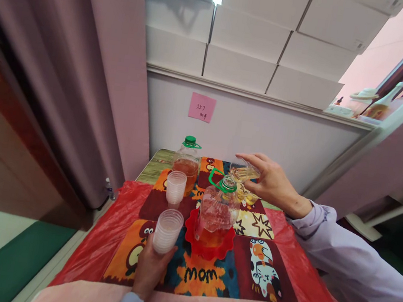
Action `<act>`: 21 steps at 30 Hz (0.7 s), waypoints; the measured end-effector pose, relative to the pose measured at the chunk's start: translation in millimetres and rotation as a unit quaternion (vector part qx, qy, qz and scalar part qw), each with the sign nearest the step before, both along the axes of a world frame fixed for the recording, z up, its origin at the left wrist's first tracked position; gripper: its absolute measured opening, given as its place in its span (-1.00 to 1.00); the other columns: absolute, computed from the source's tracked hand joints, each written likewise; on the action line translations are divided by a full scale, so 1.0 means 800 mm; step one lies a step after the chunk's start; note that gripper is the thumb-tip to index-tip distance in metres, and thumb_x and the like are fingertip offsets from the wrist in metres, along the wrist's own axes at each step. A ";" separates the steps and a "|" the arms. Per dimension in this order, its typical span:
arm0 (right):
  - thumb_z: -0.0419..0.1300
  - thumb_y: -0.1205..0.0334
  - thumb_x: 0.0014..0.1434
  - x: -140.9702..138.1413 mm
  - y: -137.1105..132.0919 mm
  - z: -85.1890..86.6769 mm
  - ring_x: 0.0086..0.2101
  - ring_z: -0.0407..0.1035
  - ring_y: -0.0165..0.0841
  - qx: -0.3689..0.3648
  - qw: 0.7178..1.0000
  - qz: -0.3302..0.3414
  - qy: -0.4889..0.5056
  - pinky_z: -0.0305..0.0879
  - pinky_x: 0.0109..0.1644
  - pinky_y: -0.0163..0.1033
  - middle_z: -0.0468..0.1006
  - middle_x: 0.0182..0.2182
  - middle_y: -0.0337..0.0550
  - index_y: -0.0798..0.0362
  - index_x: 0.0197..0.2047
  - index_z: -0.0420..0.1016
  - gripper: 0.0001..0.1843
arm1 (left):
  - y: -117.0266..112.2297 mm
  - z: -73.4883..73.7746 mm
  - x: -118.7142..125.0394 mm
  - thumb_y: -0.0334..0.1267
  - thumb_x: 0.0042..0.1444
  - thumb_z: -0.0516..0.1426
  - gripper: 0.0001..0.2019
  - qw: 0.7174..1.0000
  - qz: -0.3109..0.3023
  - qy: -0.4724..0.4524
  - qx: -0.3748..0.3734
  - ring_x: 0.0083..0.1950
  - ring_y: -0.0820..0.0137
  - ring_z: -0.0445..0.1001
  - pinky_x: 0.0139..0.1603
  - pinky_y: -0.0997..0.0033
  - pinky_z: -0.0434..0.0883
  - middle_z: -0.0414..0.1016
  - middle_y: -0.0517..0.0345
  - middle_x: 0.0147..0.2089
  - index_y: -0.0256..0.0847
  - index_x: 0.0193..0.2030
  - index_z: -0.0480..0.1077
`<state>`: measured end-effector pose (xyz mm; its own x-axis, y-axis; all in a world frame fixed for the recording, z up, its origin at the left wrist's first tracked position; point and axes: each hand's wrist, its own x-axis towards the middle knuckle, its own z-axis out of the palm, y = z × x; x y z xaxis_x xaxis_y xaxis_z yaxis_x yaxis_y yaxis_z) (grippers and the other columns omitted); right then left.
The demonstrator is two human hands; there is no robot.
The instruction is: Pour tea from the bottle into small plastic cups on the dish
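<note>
While patterned mat (237, 280) spreads beneath both hands, open bottle (218, 210) with green ring stands between them, base in scalloped red dish (226, 249). Capped bottle (186, 168), amber liquid inside, beyond left hand (152, 263). Left fingers closed around near cup stack (168, 229); far cup stack (175, 186) just past it. Right hand (275, 186) gripping clear cup (243, 170), tilted at open bottle's mouth.

The head camera looks from above the near side of the patterned mat (201, 277), facing forward and down. It is near the mat and takes in the wall (253, 133) beyond it.
</note>
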<state>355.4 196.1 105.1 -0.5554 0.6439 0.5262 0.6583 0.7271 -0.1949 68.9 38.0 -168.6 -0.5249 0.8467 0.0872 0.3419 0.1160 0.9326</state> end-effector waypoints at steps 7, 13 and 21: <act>0.27 0.39 0.10 -0.001 0.000 0.000 0.04 0.56 -0.13 0.031 0.999 0.008 -0.021 0.53 0.12 -0.03 0.61 0.14 -0.06 -0.14 0.36 0.51 -0.25 | -0.001 0.002 0.000 0.07 -0.05 0.34 -0.53 1.000 0.001 0.005 -0.009 -0.20 0.09 0.66 -0.20 0.20 0.50 0.70 0.04 -0.21 -0.12 -0.06 0.44; 0.23 0.46 0.13 -0.005 -0.001 0.001 0.15 0.50 -0.08 0.081 0.995 0.022 -0.058 0.49 0.26 0.10 0.60 0.20 -0.05 -0.15 0.39 0.48 -0.24 | 0.000 -0.003 0.000 0.04 -0.06 0.34 -0.54 1.000 0.001 -0.003 0.002 -0.21 0.14 0.65 -0.20 0.22 0.50 0.70 0.04 -0.21 -0.13 -0.06 0.46; 0.22 0.49 0.23 -0.008 -0.014 0.006 0.37 0.34 -0.04 0.155 0.980 0.045 -0.114 0.04 0.58 0.30 0.55 0.32 -0.15 -0.21 0.39 0.46 -0.29 | -0.001 -0.005 0.001 0.03 -0.06 0.35 -0.56 1.000 0.001 -0.004 0.010 -0.23 0.17 0.64 -0.21 0.24 0.49 0.68 0.09 -0.23 -0.12 -0.10 0.41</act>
<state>349.1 184.6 109.9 -0.7283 0.4155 0.5449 0.5899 0.7848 0.1900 69.4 37.5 -172.6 -0.5268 0.8442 0.0988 0.3338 0.0986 0.9375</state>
